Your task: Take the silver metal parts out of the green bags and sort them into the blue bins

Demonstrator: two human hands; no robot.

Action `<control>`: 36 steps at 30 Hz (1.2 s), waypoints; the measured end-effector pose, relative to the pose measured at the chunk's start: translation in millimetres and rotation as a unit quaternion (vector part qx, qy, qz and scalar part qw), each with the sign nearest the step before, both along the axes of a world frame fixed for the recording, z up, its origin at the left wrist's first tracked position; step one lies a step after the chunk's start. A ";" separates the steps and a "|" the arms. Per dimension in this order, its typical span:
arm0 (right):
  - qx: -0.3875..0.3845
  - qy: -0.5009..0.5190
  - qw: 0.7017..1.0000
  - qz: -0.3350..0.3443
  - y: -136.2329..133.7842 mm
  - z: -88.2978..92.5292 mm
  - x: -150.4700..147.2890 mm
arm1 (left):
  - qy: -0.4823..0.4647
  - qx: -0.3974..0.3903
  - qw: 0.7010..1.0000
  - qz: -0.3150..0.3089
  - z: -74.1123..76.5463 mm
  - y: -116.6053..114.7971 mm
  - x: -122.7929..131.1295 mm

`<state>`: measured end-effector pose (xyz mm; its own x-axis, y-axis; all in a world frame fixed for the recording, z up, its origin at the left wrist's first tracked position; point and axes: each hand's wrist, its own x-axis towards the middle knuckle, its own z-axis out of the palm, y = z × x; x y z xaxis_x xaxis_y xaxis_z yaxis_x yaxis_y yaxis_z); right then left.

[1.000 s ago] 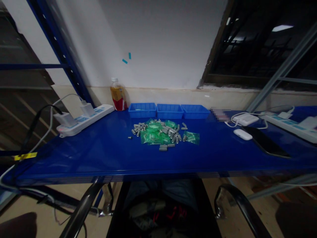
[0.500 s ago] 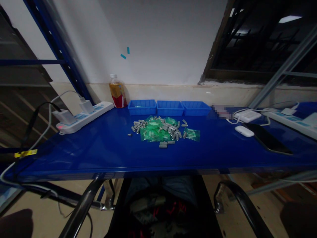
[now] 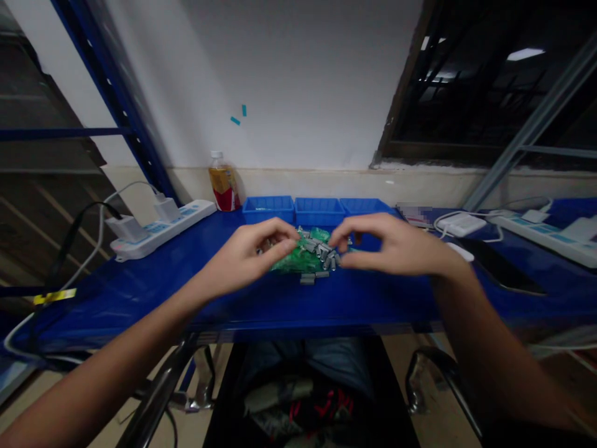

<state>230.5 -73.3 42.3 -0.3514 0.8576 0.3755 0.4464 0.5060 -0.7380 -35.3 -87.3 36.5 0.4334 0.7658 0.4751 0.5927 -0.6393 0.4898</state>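
A pile of small silver metal cylinders (image 3: 326, 256) and green plastic packets (image 3: 291, 261) lies mid-table. My left hand (image 3: 254, 252) hovers over the pile's left side, fingers curved with a gap between thumb and forefinger. Over the right side is my right hand (image 3: 389, 244), thumb and fingers apart and holding nothing that I can see. Both hands cover parts of the pile, so whether the fingertips touch it I cannot tell. Two cylinders (image 3: 313, 278) lie at the pile's near edge.
Behind the pile stand three blue trays (image 3: 319, 211) in a row. A drink bottle (image 3: 224, 182) and a power strip (image 3: 165, 230) are on the left. To the right lie a black phone (image 3: 501, 266), a white case (image 3: 461, 251) and another power strip (image 3: 545, 235).
Both hands, out of sight before, have come in from the two sides and reached the pile. The whole view has shifted slightly.
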 end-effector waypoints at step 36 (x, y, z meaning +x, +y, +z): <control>0.275 -0.233 0.927 -0.102 60.8 -23.1 -40.3 | -0.341 -0.261 0.902 0.045 -30.4 90.5 18.7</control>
